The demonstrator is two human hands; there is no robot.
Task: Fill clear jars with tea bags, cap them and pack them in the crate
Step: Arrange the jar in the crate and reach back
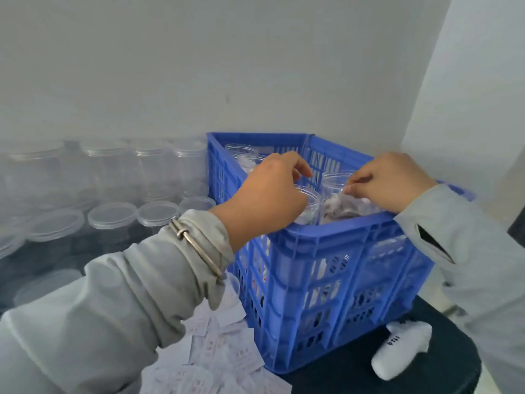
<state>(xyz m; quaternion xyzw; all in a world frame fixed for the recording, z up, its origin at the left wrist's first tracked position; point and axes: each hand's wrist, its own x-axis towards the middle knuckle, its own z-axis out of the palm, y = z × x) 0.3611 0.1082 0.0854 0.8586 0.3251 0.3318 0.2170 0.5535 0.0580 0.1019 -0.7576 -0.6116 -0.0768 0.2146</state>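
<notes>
Both hands reach into the blue crate (326,251). The left hand (270,194) curls its fingers around a clear jar (308,204) near the crate's front wall. The right hand (389,180) pinches a tea bag (341,207) over the next jar. Jars look light, slippery; hold the sides.

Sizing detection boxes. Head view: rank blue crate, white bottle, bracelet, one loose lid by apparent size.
1. Blue crate
2. White bottle
3. Bracelet and loose lid: look alike; the bracelet is nearer the camera, so unranked.
</notes>
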